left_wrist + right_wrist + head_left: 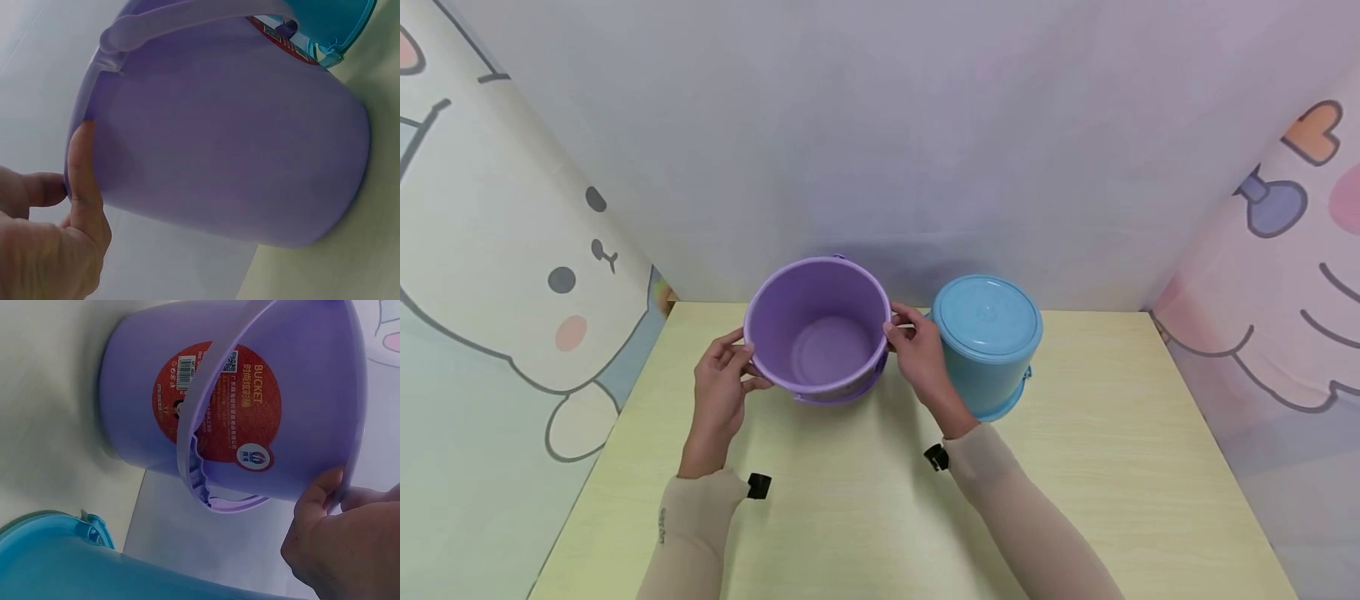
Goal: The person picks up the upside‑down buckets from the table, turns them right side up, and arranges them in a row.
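Observation:
A purple bucket (831, 350) stands mouth up toward the back of the table, its handle (194, 419) hanging down on the side with a red label (234, 406). My left hand (722, 379) pinches the left side of its rim, thumb on the inside and fingers outside. On the opposite side my right hand (917, 346) grips the rim between thumb and fingers. Just right of that hand a light blue bucket (988, 346) sits upside down, base facing up and rim on the table.
The pale wooden table (1097, 467) ends against a plain light backdrop (880, 133) close behind the buckets. Cartoon-printed panels (512, 250) flank it on both sides. My right forearm (1022, 508) passes near the blue bucket's front.

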A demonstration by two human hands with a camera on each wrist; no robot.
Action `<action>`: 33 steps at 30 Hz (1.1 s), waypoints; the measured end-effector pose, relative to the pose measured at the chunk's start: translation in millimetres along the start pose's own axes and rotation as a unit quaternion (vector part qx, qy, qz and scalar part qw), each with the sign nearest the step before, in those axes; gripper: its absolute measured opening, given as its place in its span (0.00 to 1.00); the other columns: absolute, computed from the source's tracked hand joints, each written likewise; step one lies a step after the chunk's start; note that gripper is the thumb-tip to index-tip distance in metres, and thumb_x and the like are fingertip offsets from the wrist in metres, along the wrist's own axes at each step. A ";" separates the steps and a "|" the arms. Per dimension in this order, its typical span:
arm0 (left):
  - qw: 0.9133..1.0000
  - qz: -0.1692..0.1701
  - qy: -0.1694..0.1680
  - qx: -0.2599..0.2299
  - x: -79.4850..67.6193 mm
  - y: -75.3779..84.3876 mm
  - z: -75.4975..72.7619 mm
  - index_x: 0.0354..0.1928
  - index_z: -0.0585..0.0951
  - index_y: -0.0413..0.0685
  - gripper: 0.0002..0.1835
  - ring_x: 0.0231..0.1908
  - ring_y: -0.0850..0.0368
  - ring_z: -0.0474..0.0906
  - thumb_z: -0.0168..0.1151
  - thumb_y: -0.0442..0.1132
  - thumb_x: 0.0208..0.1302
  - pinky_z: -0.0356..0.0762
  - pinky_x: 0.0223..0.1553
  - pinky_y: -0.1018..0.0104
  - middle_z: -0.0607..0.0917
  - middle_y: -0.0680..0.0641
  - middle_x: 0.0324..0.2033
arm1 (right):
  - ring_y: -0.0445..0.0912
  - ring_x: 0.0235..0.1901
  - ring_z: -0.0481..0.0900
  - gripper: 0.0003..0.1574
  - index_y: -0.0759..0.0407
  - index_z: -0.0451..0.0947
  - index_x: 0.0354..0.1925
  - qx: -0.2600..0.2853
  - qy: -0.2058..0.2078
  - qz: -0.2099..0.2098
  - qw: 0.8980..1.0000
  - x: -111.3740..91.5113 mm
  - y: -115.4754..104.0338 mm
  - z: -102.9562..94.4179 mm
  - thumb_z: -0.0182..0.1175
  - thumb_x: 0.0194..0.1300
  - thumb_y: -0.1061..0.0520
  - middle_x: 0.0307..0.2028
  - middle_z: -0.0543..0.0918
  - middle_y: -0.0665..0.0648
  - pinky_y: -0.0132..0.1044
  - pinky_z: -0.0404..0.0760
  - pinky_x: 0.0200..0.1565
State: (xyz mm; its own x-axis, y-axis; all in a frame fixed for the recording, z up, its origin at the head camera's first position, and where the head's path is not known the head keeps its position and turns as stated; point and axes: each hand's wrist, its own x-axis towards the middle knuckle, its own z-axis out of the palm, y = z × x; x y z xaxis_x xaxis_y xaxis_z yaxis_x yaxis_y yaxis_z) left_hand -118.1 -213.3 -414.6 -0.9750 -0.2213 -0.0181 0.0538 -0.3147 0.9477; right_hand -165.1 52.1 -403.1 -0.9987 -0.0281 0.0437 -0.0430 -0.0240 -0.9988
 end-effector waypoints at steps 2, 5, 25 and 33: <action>1.000 -0.006 0.002 0.001 1.6 0.0 0.1 0.59 0.66 0.33 0.22 0.22 0.58 0.76 0.55 0.32 0.66 0.80 0.20 0.68 0.73 0.40 0.37 | 0.47 0.35 0.76 0.22 0.63 0.71 0.58 -0.010 0.007 0.006 1.000 3.6 1.3 1.8 0.54 0.66 0.65 0.42 0.72 0.61 0.39 0.82 0.39; 1.000 -0.015 0.005 -0.002 4.5 -0.1 0.4 0.60 0.65 0.33 0.22 0.22 0.59 0.76 0.55 0.33 0.66 0.80 0.21 0.69 0.73 0.40 0.38 | 0.47 0.36 0.76 0.21 0.61 0.71 0.58 -0.022 0.013 0.014 1.000 7.7 1.0 4.3 0.53 0.66 0.64 0.42 0.72 0.59 0.39 0.82 0.38; 0.999 -0.041 0.022 -0.026 21.1 -0.2 3.8 0.60 0.66 0.36 0.23 0.23 0.58 0.76 0.57 0.35 0.65 0.81 0.23 0.68 0.73 0.40 0.40 | 0.46 0.35 0.74 0.18 0.65 0.73 0.54 -0.069 0.036 0.013 0.997 30.6 -0.7 13.0 0.53 0.66 0.66 0.39 0.74 0.57 0.35 0.80 0.35; 0.998 -0.047 0.020 -0.046 23.8 0.2 5.8 0.61 0.64 0.35 0.23 0.22 0.58 0.76 0.55 0.33 0.66 0.81 0.23 0.68 0.72 0.40 0.39 | 0.46 0.37 0.74 0.19 0.66 0.73 0.55 -0.071 0.036 0.025 0.996 34.7 -3.1 14.0 0.52 0.66 0.66 0.39 0.74 0.57 0.36 0.80 0.37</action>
State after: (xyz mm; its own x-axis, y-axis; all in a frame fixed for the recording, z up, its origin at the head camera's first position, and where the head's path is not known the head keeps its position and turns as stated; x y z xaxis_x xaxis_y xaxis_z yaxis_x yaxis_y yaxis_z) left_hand -142.6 -213.3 -413.0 -0.9675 -0.2227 -0.1201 -0.0162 -0.4191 0.9078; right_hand -199.2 37.2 -398.1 -0.9989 0.0461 -0.0037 0.0091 0.1182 -0.9930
